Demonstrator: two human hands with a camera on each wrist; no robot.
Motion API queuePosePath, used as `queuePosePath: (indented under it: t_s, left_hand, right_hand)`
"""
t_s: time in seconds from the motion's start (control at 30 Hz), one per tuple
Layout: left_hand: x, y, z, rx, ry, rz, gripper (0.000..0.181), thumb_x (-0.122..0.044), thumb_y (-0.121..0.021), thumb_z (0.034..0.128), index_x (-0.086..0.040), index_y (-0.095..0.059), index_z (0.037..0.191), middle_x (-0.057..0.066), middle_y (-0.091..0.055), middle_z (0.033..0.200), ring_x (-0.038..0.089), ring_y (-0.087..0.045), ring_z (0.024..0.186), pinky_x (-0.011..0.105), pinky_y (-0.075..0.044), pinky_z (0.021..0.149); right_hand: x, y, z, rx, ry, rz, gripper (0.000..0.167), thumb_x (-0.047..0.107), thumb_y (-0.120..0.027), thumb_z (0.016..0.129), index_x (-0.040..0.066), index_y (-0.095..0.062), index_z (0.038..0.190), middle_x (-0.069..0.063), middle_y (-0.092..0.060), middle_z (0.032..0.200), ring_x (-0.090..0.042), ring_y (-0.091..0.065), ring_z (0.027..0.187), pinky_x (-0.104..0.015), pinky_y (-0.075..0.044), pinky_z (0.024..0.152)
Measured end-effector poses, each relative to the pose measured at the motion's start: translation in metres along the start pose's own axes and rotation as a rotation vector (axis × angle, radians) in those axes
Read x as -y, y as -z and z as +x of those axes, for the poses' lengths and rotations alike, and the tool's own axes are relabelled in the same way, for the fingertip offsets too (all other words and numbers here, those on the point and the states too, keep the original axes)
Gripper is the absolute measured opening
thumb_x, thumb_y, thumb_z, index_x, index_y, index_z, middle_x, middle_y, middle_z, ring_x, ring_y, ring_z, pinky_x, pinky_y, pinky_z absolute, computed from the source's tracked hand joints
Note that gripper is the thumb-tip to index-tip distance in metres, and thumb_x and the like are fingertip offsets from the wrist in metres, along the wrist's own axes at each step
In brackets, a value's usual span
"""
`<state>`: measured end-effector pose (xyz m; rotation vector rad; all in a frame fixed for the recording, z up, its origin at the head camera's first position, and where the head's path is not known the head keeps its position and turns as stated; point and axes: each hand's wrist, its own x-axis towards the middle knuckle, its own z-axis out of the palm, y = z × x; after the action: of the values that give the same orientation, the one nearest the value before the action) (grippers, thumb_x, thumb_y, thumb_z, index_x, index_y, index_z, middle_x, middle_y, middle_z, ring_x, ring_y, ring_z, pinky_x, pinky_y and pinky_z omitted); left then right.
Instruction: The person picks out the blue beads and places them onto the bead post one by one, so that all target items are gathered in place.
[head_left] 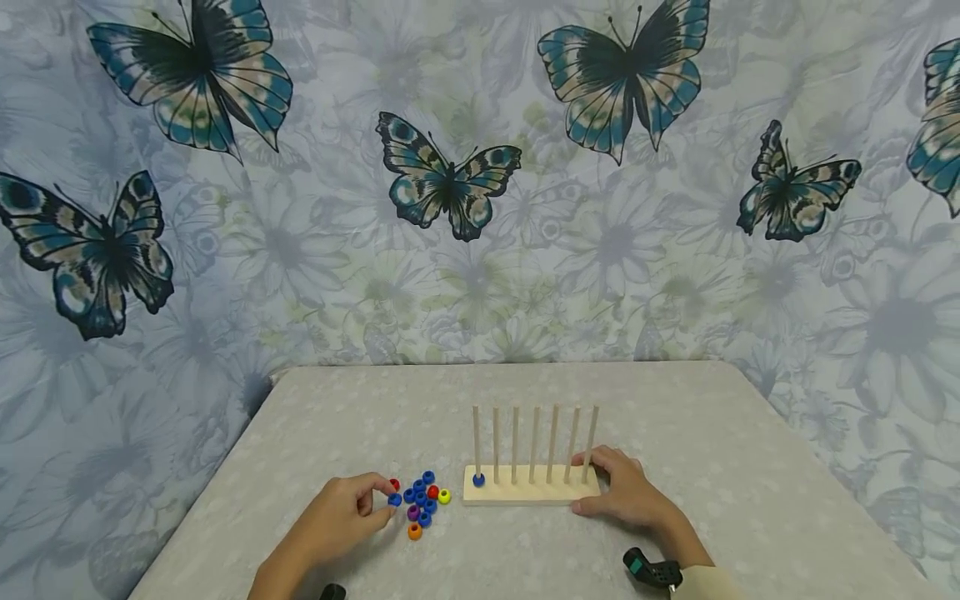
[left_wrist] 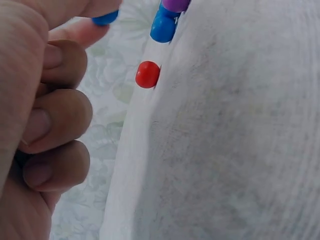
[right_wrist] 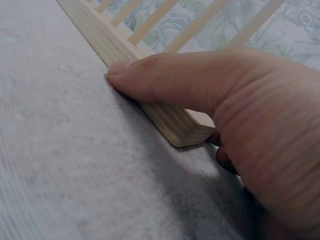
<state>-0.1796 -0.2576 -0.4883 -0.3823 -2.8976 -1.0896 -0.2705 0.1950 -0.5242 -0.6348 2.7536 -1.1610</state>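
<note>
One blue bead [head_left: 478, 480] is threaded, low on the leftmost peg [head_left: 477, 437]; the other six pegs [head_left: 535, 442] are bare. Looks like early going: most beads not yet on. Rack [head_left: 525, 497] stands upright on the bench [head_left: 750, 500], between the two hands, pile to its left.

Left hand [head_left: 337, 517] pinches a second blue bead [head_left: 394, 500] between thumb and index tips, at the pile's left edge, well apart from the rack; other fingers curled in. Right hand [head_left: 630, 496] grips the rack's right end, thumb along the front edge, fingers round the back, probably to steady it.

Left loose: several blue beads [head_left: 425, 519], two red beads [head_left: 432, 492], one each of yellow bead [head_left: 445, 497], purple bead [head_left: 413, 512] and orange bead [head_left: 414, 532]. Exact blue count unsure, they crowd together. One red sits just behind the held bead.

Hard to see: held bead is mostly covered by fingers in the left wrist view, its hole not visible there; the pile is cut off at the top. Right wrist view loses the rack's far end and the peg tops; right fingers mostly hidden behind hand and wood. Dark object [head_left: 333, 592] at the head view's bottom edge is cut off, can't identify.
</note>
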Motion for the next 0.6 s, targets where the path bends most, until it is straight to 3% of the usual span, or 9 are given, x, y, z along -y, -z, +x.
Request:
queuePosePath:
  t_s: [0.37,0.6]
  left_hand:
    - [-0.0033,0.0013,-0.0041,-0.056,0.033,-0.008,0.016,-0.031,-0.076,0.0895,-0.026,-0.071,0.103,-0.011,-0.044,0.055,-0.001,-0.032,0.046,0.020,-0.031,0.044]
    - [-0.0053,0.0052,0.0008,-0.105,-0.004,-0.012,0.013,-0.031,-0.075,0.0904,-0.027,-0.070,0.102,-0.011,-0.044,0.056,-0.001,-0.033,0.046,0.019,-0.031,0.043]
  right_hand:
    - [0.0020,-0.0038,-0.0007,-0.013,-0.009,-0.006,0.056,0.050,-0.089,0.066,0.036,-0.064,0.114,0.016,-0.062,0.116,-0.016,-0.052,0.115,-0.046,-0.026,0.097]
    - [0.0010,-0.0031,0.0008,-0.028,-0.007,-0.018,0.058,0.051,-0.090,0.065,0.038,-0.064,0.115,0.018,-0.062,0.115,-0.016,-0.053,0.116,-0.047,-0.027,0.099]
